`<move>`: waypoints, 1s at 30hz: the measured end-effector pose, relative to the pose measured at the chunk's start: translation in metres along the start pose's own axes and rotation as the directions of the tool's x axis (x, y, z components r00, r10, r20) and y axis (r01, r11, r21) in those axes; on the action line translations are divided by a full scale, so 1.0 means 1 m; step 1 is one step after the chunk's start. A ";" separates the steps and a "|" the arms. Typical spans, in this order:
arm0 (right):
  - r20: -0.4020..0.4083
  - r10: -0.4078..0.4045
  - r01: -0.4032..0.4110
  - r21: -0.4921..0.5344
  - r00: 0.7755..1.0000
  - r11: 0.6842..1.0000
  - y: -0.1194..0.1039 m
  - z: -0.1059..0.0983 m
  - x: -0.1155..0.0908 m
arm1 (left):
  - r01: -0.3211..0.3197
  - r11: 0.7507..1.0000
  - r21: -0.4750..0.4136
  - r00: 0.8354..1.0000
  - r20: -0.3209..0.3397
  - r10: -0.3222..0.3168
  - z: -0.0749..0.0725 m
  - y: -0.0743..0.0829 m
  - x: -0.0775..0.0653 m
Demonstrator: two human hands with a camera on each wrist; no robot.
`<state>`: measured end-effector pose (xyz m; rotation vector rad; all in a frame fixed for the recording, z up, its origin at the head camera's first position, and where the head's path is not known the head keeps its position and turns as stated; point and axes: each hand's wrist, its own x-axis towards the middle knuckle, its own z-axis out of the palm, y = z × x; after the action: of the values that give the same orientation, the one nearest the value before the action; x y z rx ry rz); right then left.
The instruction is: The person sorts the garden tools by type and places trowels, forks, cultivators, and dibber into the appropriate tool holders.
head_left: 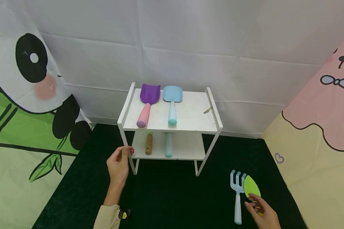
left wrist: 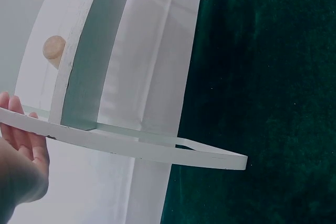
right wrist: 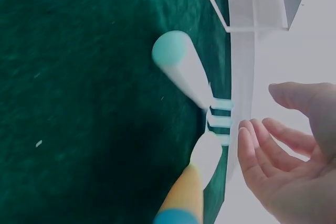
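The right hand [head_left: 261, 211] hovers low over the green trowel [head_left: 251, 187], its fingertips at the trowel's handle end; the fingers are loosely spread and relaxed, gripping nothing, as the right wrist view shows [right wrist: 283, 156]. The trowel lies on the dark green mat [head_left: 172, 197], just beside the pale blue rake [head_left: 237, 194], whose tines point toward the rack. In the wrist view the rake's handle [right wrist: 181, 69] and the trowel's blade [right wrist: 207, 156] lie side by side, the trowel's orange handle running out of frame.

The left hand [head_left: 118, 167] is raised at the front left corner of the white rack [head_left: 212, 109], fingers gently curled beside the lower shelf's edge, holding nothing; whether they touch the frame I cannot tell. From the left wrist the fingers [left wrist: 21, 135] lie against the rack's rail.

On the top shelf rest a purple shovel [head_left: 147, 103] and a blue shovel [head_left: 172, 101], side by side, handles forward. On the lower shelf lie a brown handle [head_left: 148, 143] and a teal handle [head_left: 168, 144].
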<state>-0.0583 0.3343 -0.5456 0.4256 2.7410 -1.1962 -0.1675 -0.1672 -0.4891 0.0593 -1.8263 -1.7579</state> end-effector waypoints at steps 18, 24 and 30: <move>-0.130 0.108 -0.117 -0.066 0.986 0.991 0.078 -0.004 0.014 | -0.001 1.000 0.014 1.000 0.000 0.001 -0.003 0.002 0.002; -0.036 0.166 -0.166 -0.010 0.986 0.986 0.094 -0.005 0.017 | 0.008 1.000 0.004 1.000 -0.003 -0.008 -0.003 0.002 0.002; 0.029 0.191 -0.192 0.025 0.981 0.981 0.086 -0.007 0.014 | 0.013 1.000 0.011 1.000 0.002 -0.013 -0.001 0.001 0.000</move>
<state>-0.0453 0.3975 -0.6041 0.6554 2.5942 -1.1823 -0.1667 -0.1686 -0.4877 0.0739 -1.8409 -1.7583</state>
